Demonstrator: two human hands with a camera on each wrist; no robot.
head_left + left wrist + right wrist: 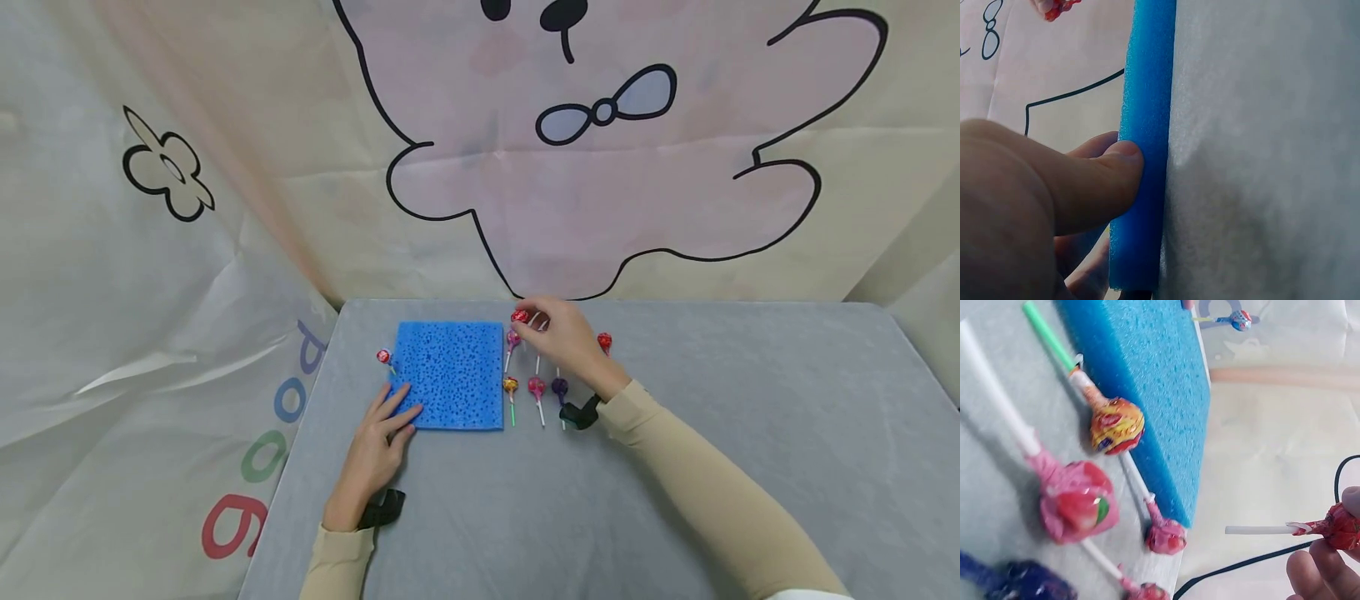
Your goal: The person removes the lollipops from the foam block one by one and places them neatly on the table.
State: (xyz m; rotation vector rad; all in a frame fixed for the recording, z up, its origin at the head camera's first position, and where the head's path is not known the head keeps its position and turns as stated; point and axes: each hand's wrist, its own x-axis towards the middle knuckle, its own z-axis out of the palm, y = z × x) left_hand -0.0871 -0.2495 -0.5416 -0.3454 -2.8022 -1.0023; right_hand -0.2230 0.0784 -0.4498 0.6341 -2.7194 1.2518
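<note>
My right hand [558, 333] pinches a red-wrapped lollipop [1338, 528] by its candy end, above the far right corner of a blue foam block [450, 375]. Its white stick points down in the right wrist view. My left hand [378, 446] rests on the near left corner of the block, fingers spread over the top and thumb [1124, 169] against the front side. A lollipop in a red, white and blue wrapper [1240, 320] stands upright by its stick at the block's left edge.
Right of the block, several lollipops lie on the grey-covered table [750, 400]: a yellow-orange one [1117, 426], a pink one [1079, 503], a dark purple one [559, 386] and a red one [604, 341] farther right. A printed cloth [600, 183] hangs behind.
</note>
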